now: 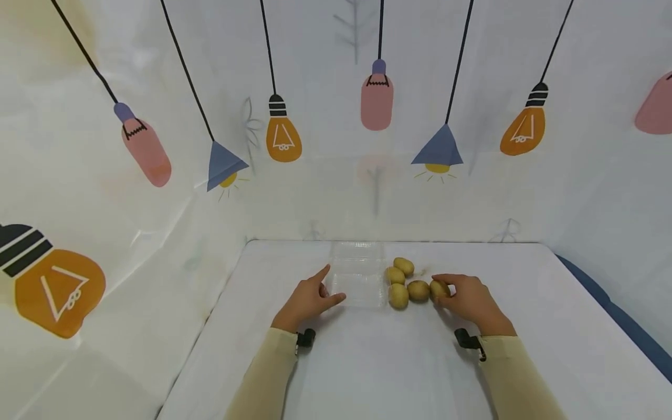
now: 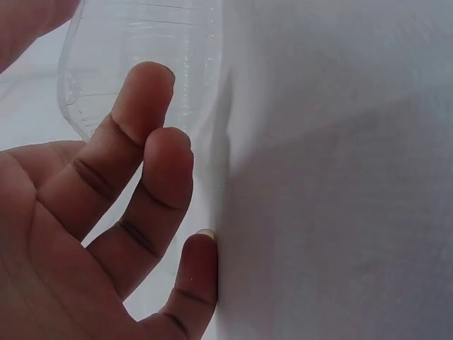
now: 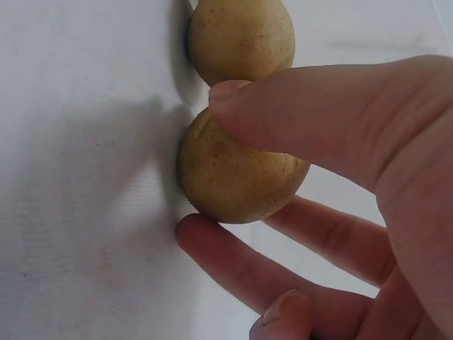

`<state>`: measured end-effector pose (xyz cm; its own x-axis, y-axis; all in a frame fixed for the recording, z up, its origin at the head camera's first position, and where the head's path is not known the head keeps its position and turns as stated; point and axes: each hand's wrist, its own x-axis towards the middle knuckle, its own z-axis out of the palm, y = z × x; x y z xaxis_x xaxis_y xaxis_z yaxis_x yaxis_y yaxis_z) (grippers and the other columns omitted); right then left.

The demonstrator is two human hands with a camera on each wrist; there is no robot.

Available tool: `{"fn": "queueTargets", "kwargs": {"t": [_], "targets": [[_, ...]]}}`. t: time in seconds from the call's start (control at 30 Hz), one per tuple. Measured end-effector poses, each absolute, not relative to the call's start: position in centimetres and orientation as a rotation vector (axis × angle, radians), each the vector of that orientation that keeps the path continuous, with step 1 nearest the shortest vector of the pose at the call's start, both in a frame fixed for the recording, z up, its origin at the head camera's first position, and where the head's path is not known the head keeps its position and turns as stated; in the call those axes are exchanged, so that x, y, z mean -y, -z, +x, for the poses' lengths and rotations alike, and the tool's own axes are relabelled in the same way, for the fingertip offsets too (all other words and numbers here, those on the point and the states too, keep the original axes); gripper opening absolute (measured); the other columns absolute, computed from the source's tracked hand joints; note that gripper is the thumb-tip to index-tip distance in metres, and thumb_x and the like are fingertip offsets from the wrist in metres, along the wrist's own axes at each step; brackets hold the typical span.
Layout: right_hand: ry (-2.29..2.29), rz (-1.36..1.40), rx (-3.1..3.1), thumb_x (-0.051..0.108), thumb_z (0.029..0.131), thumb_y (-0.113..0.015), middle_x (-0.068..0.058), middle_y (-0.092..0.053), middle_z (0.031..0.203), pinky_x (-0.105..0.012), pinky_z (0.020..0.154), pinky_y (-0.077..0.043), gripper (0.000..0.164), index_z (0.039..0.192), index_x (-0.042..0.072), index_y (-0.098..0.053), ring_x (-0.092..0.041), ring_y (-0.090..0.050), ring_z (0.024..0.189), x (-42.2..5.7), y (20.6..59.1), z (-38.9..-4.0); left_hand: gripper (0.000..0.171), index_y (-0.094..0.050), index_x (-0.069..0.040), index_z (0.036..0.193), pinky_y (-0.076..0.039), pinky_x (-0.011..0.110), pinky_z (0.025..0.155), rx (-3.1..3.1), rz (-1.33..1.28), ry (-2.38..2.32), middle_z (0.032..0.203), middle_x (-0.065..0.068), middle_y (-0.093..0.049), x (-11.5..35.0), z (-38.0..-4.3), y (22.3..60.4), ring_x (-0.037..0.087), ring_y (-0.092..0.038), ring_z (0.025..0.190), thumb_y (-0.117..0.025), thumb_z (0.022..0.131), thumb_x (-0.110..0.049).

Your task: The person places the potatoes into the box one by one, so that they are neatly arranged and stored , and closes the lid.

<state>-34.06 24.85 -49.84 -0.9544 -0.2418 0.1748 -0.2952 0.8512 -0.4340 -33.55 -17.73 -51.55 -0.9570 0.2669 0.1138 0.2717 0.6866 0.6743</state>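
Note:
A clear plastic container (image 1: 359, 286) with its lid folded open lies on the white table. At its left side is my left hand (image 1: 308, 296), thumb and index finger spread along the edge and front corner. In the left wrist view the other fingers (image 2: 167, 170) bend loosely beside the clear wall, with nothing inside their curl. My right hand (image 1: 468, 297) holds the rightmost potato (image 3: 237, 173) on the tabletop, thumb on one side and fingers round the other. Right beside it sits another potato (image 1: 418, 291).
More potatoes stand along the container's right side: one at the front (image 1: 398, 296), one in the middle (image 1: 395, 275) and one at the back (image 1: 403, 266). The white table (image 1: 367, 361) ends at a wall sheet (image 1: 325, 198) printed with lamps.

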Motion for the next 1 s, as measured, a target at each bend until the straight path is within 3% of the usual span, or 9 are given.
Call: {"fn": "queueTargets", "kwargs": {"t": [0.4, 0.67, 1.0], "targets": [[-0.702, 0.402, 2.956, 0.023, 0.088, -0.084, -0.019, -0.070, 0.128, -0.036, 0.064, -0.045, 0.058, 0.143, 0.013, -0.068, -0.018, -0.059, 0.075, -25.1, 48.9, -34.6, 0.109, -0.030, -0.017, 0.169, -0.051, 0.034, 0.064, 2.899, -0.396, 1.277, 0.075, 0.000, -0.065, 17.5, -34.7, 51.0, 0.013, -0.056, 0.061, -0.082, 0.085, -0.064], [-0.787, 0.411, 2.977, 0.024, 0.089, -0.084, -0.023, -0.066, 0.135, -0.036, 0.067, -0.050, 0.059, 0.144, 0.012, -0.068, -0.023, -0.071, 0.090, -25.2, 49.0, -34.3, 0.109, -0.029, -0.018, 0.169, -0.052, 0.034, 0.066, 2.917, -0.371, 1.272, 0.075, -0.001, -0.067, 17.6, -34.4, 51.3, 0.014, -0.059, 0.063, -0.081, 0.085, -0.065], [-0.820, 0.403, 2.968, 0.021, 0.088, -0.085, -0.023, -0.067, 0.132, -0.040, 0.070, -0.053, 0.058, 0.143, 0.013, -0.068, -0.027, -0.072, 0.093, -25.2, 49.0, -34.3, 0.109, -0.031, -0.019, 0.168, -0.052, 0.035, 0.066, 2.923, -0.329, 1.262, 0.074, -0.001, -0.067, 17.4, -34.3, 51.1, 0.014, -0.059, 0.063, -0.082, 0.084, -0.065]]}}
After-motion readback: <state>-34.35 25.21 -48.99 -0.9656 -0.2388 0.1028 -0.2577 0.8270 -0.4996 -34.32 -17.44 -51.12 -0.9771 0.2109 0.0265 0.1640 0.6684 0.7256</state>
